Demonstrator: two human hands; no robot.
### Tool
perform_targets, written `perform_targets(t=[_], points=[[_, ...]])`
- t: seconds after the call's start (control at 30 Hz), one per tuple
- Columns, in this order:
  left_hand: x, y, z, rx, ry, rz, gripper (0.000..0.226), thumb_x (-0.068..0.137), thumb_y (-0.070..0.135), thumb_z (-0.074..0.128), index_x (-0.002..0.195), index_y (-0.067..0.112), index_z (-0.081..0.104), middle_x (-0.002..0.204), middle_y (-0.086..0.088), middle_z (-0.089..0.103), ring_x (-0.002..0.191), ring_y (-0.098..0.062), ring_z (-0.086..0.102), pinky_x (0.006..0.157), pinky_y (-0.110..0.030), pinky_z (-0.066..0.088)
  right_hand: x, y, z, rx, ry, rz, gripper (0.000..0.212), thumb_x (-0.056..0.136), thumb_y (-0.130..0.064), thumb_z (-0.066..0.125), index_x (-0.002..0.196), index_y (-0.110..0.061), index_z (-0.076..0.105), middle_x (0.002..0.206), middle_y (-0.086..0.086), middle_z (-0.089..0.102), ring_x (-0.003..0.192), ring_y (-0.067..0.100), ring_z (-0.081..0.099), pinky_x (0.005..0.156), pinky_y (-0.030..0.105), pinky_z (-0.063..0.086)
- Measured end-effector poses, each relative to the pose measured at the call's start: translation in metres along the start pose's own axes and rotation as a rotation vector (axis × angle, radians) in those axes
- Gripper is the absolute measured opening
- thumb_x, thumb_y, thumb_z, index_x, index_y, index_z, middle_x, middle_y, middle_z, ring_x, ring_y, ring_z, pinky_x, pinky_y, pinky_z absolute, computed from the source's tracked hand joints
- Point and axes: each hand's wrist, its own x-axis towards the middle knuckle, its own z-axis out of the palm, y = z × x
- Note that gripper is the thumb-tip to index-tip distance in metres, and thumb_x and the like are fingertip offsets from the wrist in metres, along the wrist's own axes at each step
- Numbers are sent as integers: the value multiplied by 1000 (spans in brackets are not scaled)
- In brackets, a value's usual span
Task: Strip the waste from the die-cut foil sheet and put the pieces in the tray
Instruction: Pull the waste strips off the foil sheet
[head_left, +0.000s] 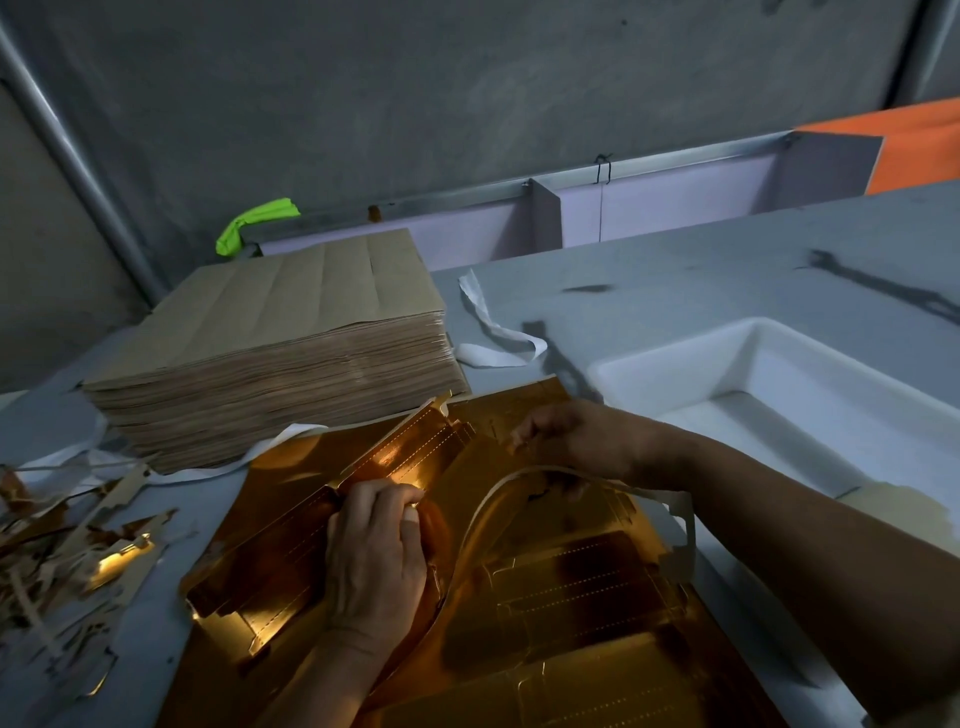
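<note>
Head view, step: freeing a piece (410, 452) from the foil sheet (571, 597) on the tabletop (675, 291).
Left hand (371, 551): fingers curled, gripping the piece.
Right hand (571, 441): pinching the foil sheet.
Next: likely tear clean, then carry to the tray (769, 358) at right.

head view | looks forward-down | close over table (675, 291)

A stack of brown sheets (270, 353) sits on the grey table (675, 280), a white strap (498, 338) beside it.
</note>
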Motion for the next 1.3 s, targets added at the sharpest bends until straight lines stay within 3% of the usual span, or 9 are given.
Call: perform_targets(t=[0.13,0.37,0.47,0.6,0.77,0.9,1.03,1.17,1.3], points=[[0,1,-1,16,-26,-9,28,92,22,43,98,13,70,101,-4,62,88,-11,54,78,-34,41,-1,-1,0,-60,-142,47,19,103,-17,46,115,-23,60,76,1,70,63,11,66,56,21,53],[2,4,-2,29,-54,-40,18,94,7,55,102,15,70,105,-2,62,93,-13,57,83,-35,40,-1,-1,0,-40,-160,41,30,103,-17,47,114,-44,53,79,4,69,64,12,65,55,22,53],[1,2,-1,48,-71,-39,19,90,4,62,103,16,70,105,-1,62,94,-13,57,84,-35,40,0,0,0,-38,-128,29,31,103,-18,48,116,-45,52,75,0,68,63,10,65,55,21,52],[1,1,2,117,-105,-29,26,84,2,67,104,18,68,104,0,62,93,-11,58,82,-32,39,-1,-1,0,-1,-18,19,26,102,-19,50,120,-34,61,72,-3,68,59,6,64,52,19,49],[1,3,3,152,-106,-10,27,82,2,68,103,20,67,102,2,63,91,-10,60,80,-29,39,-1,-7,2,-20,105,5,22,95,-12,54,102,-28,68,72,0,70,55,4,63,49,17,47],[2,5,2,146,-106,-12,27,80,2,72,101,18,68,100,1,63,85,-6,53,75,-27,42,-3,-11,1,-34,173,-6,20,95,-10,54,99,-21,71,72,2,72,54,6,64,47,17,46],[1,5,2,149,-107,9,23,79,3,72,96,18,70,98,-1,63,86,-5,46,72,-27,43,-4,-13,2,-13,203,-12,23,94,-9,55,96,-23,72,71,-4,71,54,3,64,49,15,46],[0,3,1,134,-94,53,19,77,1,75,89,15,70,94,-2,62,83,-9,52,73,-32,46,-4,-14,1,-18,221,-41,28,96,-8,54,89,-30,69,60,-17,65,50,-7,60,46,8,42],[1,3,1,128,-86,37,12,88,7,61,85,18,66,93,1,58,84,-12,56,78,-31,40,-4,-13,1,-21,257,-45,26,95,-10,56,87,-30,71,63,-15,65,51,-6,59,47,9,42]])
